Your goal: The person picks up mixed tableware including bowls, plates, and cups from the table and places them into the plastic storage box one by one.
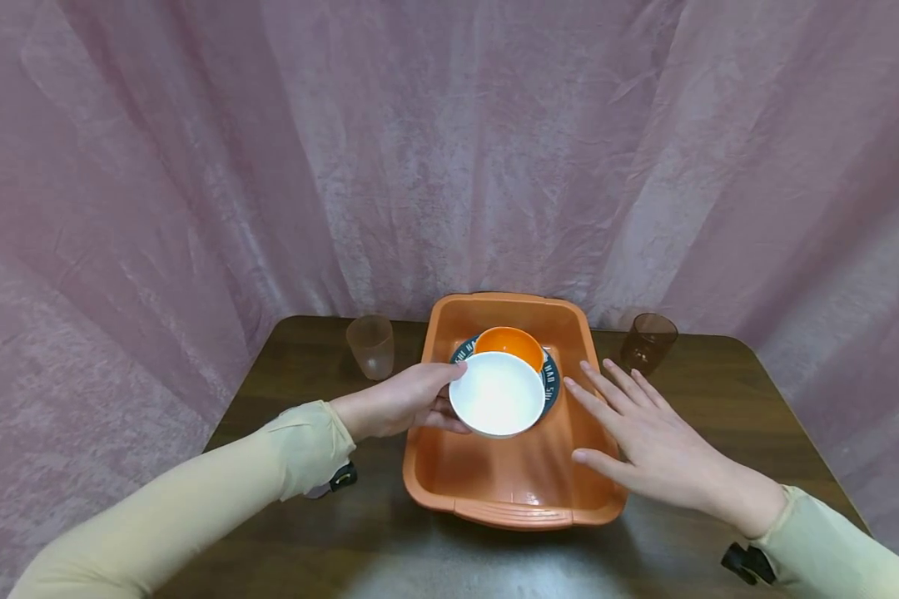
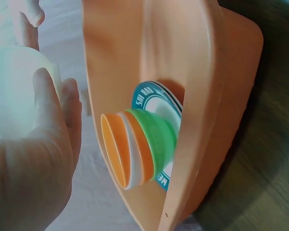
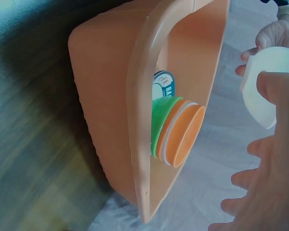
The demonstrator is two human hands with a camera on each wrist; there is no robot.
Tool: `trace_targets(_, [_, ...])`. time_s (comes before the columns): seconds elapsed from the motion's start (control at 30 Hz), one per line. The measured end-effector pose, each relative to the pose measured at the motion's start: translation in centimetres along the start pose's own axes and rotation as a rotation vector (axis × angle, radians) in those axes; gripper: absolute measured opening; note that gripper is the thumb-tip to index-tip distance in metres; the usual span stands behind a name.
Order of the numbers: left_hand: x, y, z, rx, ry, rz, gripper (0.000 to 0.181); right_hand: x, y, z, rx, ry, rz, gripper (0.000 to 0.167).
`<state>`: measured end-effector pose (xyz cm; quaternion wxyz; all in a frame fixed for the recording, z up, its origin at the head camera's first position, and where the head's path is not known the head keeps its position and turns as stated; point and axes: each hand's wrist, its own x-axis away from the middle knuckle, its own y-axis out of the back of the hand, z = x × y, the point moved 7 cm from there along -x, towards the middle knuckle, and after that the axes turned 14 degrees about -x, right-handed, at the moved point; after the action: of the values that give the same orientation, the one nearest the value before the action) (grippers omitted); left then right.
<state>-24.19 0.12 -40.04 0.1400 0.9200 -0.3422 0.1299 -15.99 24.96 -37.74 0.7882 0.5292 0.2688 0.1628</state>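
Head view: the left hand [image 1: 414, 401] grips a smooth, round white bowl [image 1: 498, 395]; the right hand [image 1: 650, 443] spreads wide.

Pink curtain [image 1: 449, 150] behind dark wooden table [image 1: 734, 408] — pale tumbler [image 1: 371, 345] left, brown tumbler [image 1: 649, 339] right.

Your smooth white bowl [image 1: 498, 394] and glossy basin [image 1: 520, 478], lower centre, look plastic; the tabletop [image 1: 288, 383], wood-grained; the curtain [image 1: 449, 166] above, velvety cloth.

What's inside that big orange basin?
A stack of bowls, orange, white, orange and green from the top, rests on a plate with a lettered rim. The stack covers the plate's middle, and the lower bowls' insides are hidden.
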Motion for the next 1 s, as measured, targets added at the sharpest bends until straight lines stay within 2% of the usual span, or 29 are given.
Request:
trace_targets(0.1, [-0.1, -0.2, 0.0, 0.006, 0.000, 0.001, 0.050, -0.5, -0.1, -0.3, -0.062, -0.044, 0.005, 0.075])
trace_targets(0.17, [-0.2, -0.3, -0.1, 0.006, 0.000, 0.002, 0.051, -0.8, -0.1, -0.7, -0.176, -0.109, 0.005, 0.069])
trace_targets(0.23, [-0.3, -0.4, -0.1, 0.008, 0.003, 0.000, 0.051, -1.3, -0.2, -1.1, -0.353, -0.194, 0.006, 0.065])
trace_targets(0.37, [-0.4, -0.5, -0.1, 0.020, 0.013, -0.012, 0.050, -2.2, -0.8, -1.3, -0.825, -0.369, 0.002, 0.064])
trace_targets(0.43, [-0.5, -0.6, -0.1, 0.028, 0.019, -0.023, 0.050, -2.8, -1.2, -1.1, -1.034, -0.423, 0.004, 0.066])
trace_targets(0.5, [-0.6, -0.6, -0.1, 0.040, 0.024, -0.030, 0.050, -3.4, -1.6, -0.8, -1.205, -0.467, 0.006, 0.067])
trace_targets(0.57, [-0.7, -0.8, -0.1, 0.042, 0.026, -0.036, 0.049, -3.8, -2.2, -0.5, -1.331, -0.510, 0.013, 0.069])
trace_targets(0.77, [-0.7, -1.0, -0.2, 0.037, 0.022, -0.034, 0.048, -4.4, -3.7, 0.2, -1.542, -0.604, 0.025, 0.071])
trace_targets(1.0, [-0.8, -1.1, -0.2, 0.023, 0.018, -0.016, 0.050, -5.0, -4.2, 1.0, -1.646, -0.610, 0.033, 0.063])
